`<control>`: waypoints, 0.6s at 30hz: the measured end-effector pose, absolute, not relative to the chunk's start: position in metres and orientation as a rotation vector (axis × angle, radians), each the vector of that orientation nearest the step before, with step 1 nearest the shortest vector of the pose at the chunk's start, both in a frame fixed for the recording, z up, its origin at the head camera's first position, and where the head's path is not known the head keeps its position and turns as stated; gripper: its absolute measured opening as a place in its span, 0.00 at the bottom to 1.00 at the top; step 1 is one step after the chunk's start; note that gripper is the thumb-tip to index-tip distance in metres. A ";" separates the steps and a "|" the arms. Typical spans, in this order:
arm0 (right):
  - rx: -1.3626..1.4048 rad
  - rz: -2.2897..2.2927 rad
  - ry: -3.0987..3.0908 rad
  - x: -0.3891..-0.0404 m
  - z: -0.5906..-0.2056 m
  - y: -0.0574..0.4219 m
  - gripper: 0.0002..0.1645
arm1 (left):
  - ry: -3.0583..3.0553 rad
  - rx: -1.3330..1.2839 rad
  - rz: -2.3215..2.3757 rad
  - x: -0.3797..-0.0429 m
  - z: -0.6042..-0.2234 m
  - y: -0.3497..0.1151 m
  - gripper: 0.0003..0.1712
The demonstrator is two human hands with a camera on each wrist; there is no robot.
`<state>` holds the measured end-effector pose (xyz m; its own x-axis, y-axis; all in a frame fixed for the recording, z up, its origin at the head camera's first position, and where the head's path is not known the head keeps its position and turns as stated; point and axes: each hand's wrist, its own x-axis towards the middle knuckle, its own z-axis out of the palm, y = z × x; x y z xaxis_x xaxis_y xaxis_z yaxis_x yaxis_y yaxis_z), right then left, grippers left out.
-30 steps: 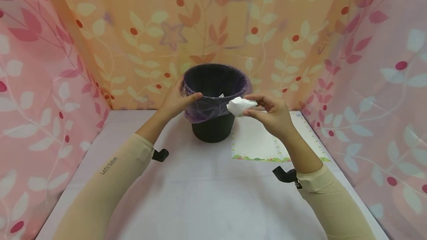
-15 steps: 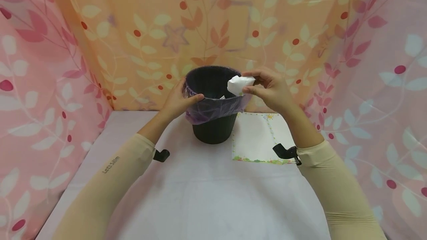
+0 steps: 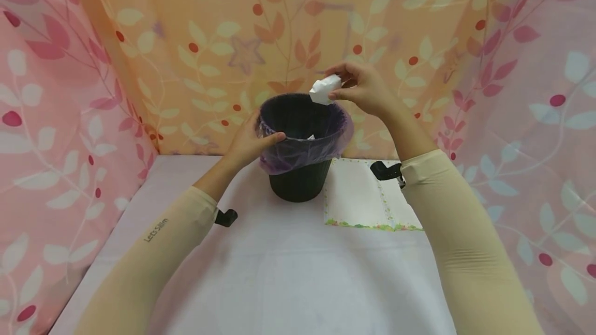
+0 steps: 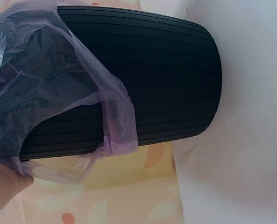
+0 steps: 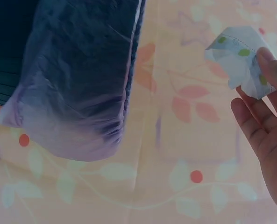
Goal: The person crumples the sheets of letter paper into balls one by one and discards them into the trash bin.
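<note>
A black ribbed trash can (image 3: 298,187) stands upright on the table, with a translucent purple bag (image 3: 302,159) folded over its rim. My left hand (image 3: 247,143) grips the left side of the can at the rim, thumb over the front edge and the other fingers mostly hidden. In the left wrist view only a bit of that hand (image 4: 5,186) shows beside the bag. Above the can's right rear rim, my right hand (image 3: 365,89) pinches a crumpled white paper (image 3: 324,90). Green spots mark this paper (image 5: 241,42) in the right wrist view. A small white scrap (image 3: 311,137) shows inside the can.
A white sheet with a flowery border (image 3: 356,195) lies flat to the right of the can, partly behind the right forearm. White cloth covers the table (image 3: 288,278). Patterned curtains (image 3: 209,66) stand close at the back and both sides.
My right hand has lifted the crumpled paper from in front of the can's right side, up and slightly left, over the rim. The left hand keeps its hold on the can.
</note>
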<state>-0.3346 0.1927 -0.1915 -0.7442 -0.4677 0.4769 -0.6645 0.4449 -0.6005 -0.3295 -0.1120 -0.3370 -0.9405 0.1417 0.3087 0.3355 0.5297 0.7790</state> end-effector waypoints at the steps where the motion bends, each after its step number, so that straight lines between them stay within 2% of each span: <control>1: 0.981 1.164 -2.473 -0.340 -0.191 0.192 0.27 | -2.565 -0.402 -1.371 -0.329 -0.337 -0.111 0.69; 12: 0.913 0.815 -2.606 -0.386 -0.192 0.176 0.23 | -2.540 -0.441 -1.395 -0.331 -0.339 -0.109 0.67; 18: 0.958 0.911 -2.646 -0.399 -0.196 0.166 0.24 | -2.540 -0.436 -1.395 -0.332 -0.338 -0.108 0.67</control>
<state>-0.3985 0.1659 -0.1956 -0.7751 -0.5186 0.3609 -0.6308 0.6038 -0.4873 -0.3324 -0.1076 -0.3382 -0.9341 0.1550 0.3217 0.3546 0.5078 0.7851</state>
